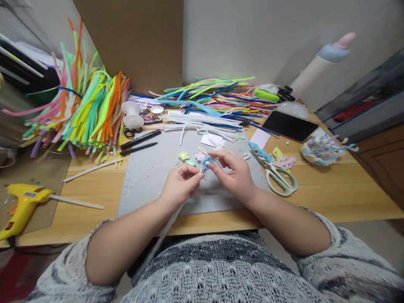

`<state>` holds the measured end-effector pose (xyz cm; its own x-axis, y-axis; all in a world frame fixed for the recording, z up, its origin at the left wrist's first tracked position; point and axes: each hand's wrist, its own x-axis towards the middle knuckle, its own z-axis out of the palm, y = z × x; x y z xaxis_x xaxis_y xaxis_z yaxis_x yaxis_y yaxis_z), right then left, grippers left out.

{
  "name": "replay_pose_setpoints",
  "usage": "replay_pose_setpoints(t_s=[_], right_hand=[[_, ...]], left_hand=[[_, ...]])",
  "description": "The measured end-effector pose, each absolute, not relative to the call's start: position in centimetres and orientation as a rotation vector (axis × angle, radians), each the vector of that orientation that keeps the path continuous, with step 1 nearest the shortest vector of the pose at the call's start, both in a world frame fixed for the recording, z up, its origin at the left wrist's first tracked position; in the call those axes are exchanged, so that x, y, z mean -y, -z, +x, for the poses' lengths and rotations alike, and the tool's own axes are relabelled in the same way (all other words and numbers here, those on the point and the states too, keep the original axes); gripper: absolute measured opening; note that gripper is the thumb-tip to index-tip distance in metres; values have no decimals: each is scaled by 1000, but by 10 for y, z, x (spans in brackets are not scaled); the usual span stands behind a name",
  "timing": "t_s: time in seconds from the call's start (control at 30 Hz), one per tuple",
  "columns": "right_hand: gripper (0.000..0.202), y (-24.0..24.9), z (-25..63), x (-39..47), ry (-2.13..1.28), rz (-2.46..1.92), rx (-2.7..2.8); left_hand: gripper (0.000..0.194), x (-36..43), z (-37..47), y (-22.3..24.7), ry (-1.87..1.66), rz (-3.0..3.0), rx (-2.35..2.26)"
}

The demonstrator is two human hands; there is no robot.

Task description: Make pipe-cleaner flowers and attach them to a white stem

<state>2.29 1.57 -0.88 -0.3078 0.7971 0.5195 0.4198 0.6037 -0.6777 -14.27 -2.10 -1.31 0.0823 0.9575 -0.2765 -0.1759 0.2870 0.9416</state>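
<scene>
Centrally, the blue flower (206,161) is positioned between both hands, above the gridded cutting mat (142,181) on the tabletop (331,185). The left grip (181,181) is pinched, thumb against forefinger, on the lower side of the blue flower. The right grip (235,172) grasps the same piece from the opposite side between thumb and forefinger. A pale strip (167,227) runs from beneath the left grip down past the tabletop edge; whether it joins the flower cannot be told. Just beyond the left fingertips lie a yellow flower (183,156) and a green flower (190,162). Scissors (280,179) rest to the right of the right grip, handles toward the person. A yellow glue gun (27,202) lies at far left.
</scene>
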Motion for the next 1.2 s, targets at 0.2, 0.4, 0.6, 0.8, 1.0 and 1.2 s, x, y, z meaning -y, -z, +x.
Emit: replay_pose_setpoints(t_s=[0.2,0.4,0.6,0.8,1.0,1.2], right_hand=[[24,14,21,-14,-702,-1014,1894],[23,15,17,-12,-1081,-1035,1743],[21,17,18,-13,-1245,-1072,1606],[20,17,21,-16,-1228,-1061,1594],[17,15,22,-16,-1145,-1079,1654],[16,13,21,-15,-1077,-1088,1721]], left_hand=[[27,20,-143,14,-1028,887,-1172],[25,20,-143,16,-1018,883,-1169],[27,21,-142,17,-1020,858,-1077],[25,20,-144,12,-973,777,-1030],[28,17,-146,11,-933,675,-1023],[27,18,-144,12,-931,655,-1045]])
